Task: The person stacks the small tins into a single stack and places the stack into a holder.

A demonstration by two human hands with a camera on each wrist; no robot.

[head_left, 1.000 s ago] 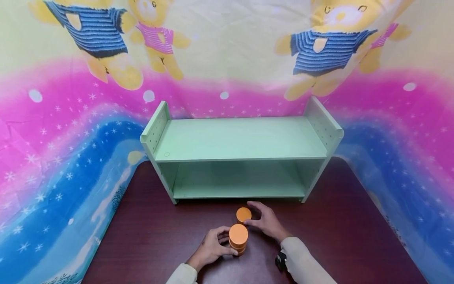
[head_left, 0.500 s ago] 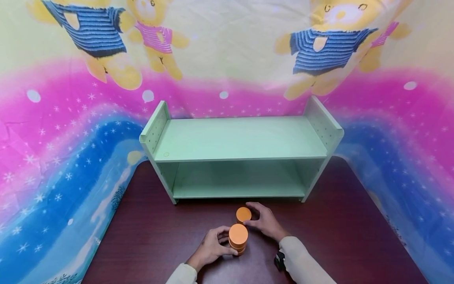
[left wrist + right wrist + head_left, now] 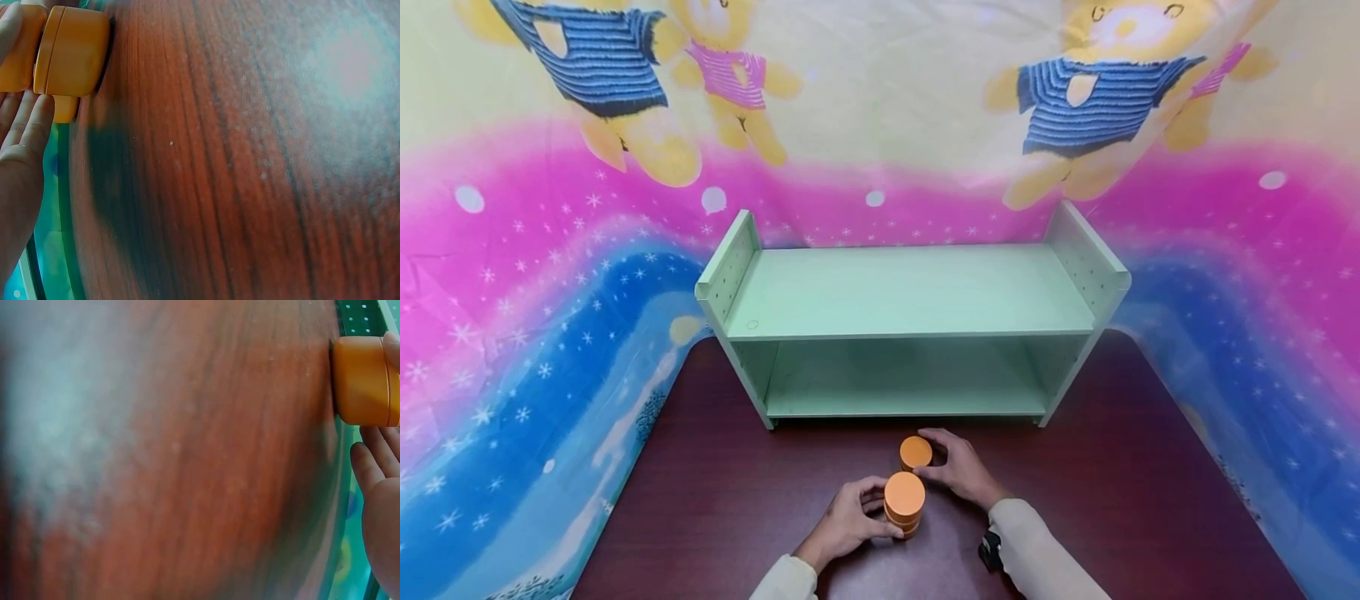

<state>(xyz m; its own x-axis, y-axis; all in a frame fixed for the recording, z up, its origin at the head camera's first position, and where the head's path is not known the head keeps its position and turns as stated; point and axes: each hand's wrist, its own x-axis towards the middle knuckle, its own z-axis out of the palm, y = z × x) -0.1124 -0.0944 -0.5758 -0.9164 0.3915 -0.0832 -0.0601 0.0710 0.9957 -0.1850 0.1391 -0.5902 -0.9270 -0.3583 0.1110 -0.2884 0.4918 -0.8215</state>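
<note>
We have our left grip (image 3: 848, 521) curled round a stack of two orange tubs (image 3: 904, 498), standing upright on the dark red desk (image 3: 700, 508) — thumb on the near side, index finger on the far side. Our right grip (image 3: 964, 473) curves round a single orange tub (image 3: 915, 452) just beyond the stack, thumb at its near side. Farther back on the desk, we see a pale green two-tier shelf (image 3: 910, 292) — and behind it a backdrop (image 3: 880, 125) printed with bears and snowflakes.
</note>
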